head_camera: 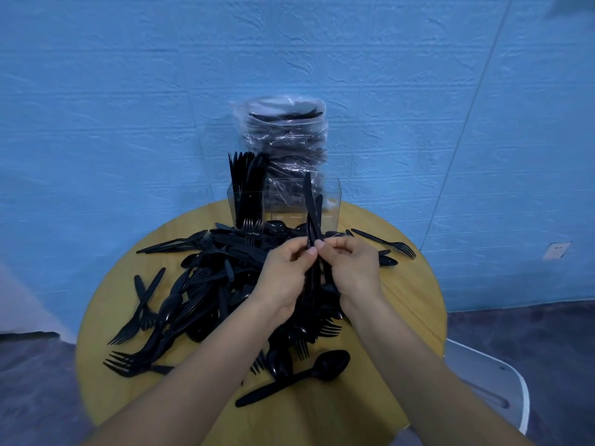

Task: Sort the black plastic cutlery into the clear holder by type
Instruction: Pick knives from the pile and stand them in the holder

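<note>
Both forearms reach in from the bottom edge and meet above the middle of the round wooden table [415, 284]; the left hand [283, 278] and the right hand [351, 268] face each other, knuckles outward, thumbs uppermost and nearly touching; the fingers of both are curled inward and together they clasp a small bundle of black knives [311, 226] that stands almost upright between them, blades pointing up past the front wall of the holder; the left thumb presses against the bundle from the left, the right thumb and forefinger pinch it from the right, and the lower ends of the knives are hidden between the palms.

The clear holder [333, 201] stands at the far edge of the table, near the blue wall [128, 123]; its left compartment holds a tight bunch of forks [246, 185], tines up; how the other compartments are filled cannot be told through the plastic; just behind it rises a crinkled clear bag [286, 136] with more dark cutlery inside.

A loose heap of black cutlery [206, 284] covers the table under and to the left of the hands; a lone spoon [299, 376] lies near the front edge between the forearms; a lone fork [386, 241] lies to the right of the holder; a white chair [492, 384] shows at lower right.
</note>
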A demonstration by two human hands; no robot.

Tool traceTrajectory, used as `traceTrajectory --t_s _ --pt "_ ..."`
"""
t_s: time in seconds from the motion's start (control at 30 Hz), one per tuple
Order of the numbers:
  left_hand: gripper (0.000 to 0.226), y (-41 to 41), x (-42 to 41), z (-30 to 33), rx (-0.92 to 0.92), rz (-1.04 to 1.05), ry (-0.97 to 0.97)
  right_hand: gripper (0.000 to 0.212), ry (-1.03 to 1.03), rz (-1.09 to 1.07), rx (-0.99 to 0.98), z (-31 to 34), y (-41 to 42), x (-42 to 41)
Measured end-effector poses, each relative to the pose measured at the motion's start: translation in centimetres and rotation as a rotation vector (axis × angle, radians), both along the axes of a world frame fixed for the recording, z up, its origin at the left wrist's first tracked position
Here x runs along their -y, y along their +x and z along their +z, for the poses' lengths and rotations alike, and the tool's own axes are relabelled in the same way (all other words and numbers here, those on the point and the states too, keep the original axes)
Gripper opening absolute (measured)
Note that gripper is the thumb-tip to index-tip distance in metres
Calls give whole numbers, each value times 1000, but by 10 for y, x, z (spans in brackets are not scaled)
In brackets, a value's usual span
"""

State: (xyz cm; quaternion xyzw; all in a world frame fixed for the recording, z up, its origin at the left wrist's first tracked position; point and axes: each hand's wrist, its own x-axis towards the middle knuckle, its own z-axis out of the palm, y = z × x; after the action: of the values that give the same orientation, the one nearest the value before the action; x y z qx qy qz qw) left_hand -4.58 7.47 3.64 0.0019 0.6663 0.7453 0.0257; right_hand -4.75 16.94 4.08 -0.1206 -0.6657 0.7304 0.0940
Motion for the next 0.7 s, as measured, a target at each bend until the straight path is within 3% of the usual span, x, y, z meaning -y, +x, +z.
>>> traceTrajectory --t_s 0.17,0.33,0.57,0.7 --pt "19 -2 4 3 18 39 69 7 59 23 -6 -3 5 2" --pt "20 -5 4 6 41 90 119 10 269 45 -46 -9 11 2" --pt "20 -7 9 5 -13 130 72 10 343 207 -53 -7 4 -9" --pt "18 -11 24 4 16 190 97 10 595 93 4 -15 -13 -41"
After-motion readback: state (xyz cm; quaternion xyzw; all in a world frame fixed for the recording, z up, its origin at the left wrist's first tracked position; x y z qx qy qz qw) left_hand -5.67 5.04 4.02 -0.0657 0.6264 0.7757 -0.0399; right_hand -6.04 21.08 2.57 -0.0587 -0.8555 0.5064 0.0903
